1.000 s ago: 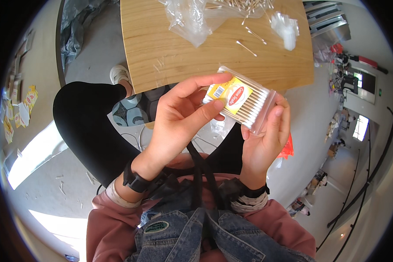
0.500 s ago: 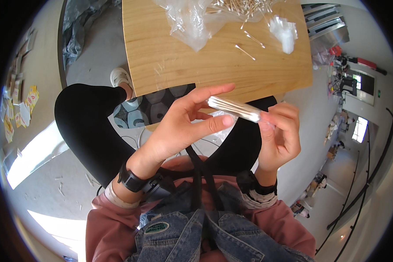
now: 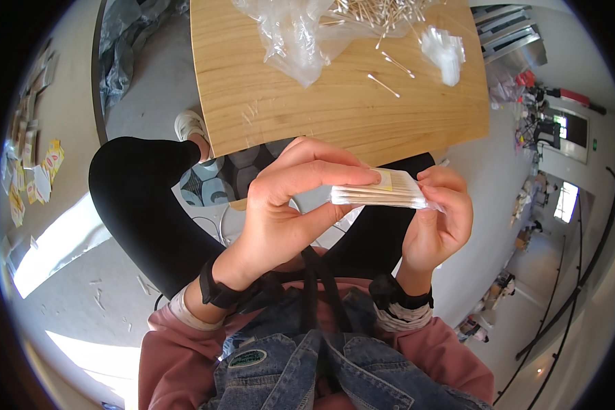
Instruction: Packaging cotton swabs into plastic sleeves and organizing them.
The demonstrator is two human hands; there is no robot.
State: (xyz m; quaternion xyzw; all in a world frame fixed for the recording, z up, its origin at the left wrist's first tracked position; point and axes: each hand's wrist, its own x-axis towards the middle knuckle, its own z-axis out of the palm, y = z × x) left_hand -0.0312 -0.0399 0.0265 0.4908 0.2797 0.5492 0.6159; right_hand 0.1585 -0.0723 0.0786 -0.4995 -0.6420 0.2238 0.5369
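- Since the frame one second back, the flat packet of cotton swabs [image 3: 379, 195] has turned from face-up, with its yellow and red label showing, to edge-on; compared with the half-second frame, its pose and both grips are nearly unchanged.
- Left hand [image 3: 290, 205]: closed on the packet's left end, thumb beneath and fingers curled over the top edge. A dark band sits at the wrist.
- Right hand [image 3: 437, 219]: closed on the packet's right end, fingertips pinching the clear wrapper where it tapers. A dark band and a striped cuff show at the wrist.
- Packet position: held level between both hands, above the person's lap and off the desk, just below the near edge of the wooden desk [image 3: 287, 109] in the view.
- Desk contents: a crumpled clear plastic bag [image 3: 301, 34] lies toward the far edge, left of centre; a loose heap of cotton swabs [image 3: 376, 12] lies at the far edge beside it; two single swabs [image 3: 389, 75] lie apart from the heap, nearer the centre; a small stack of clear wrappers [image 3: 444, 51] lies toward the far right corner.
- Below the desk: black-trousered legs and one white shoe [image 3: 188, 126] on a grey floor.
- Person's clothing: pink sleeves and a denim garment at the lower edge of the view.
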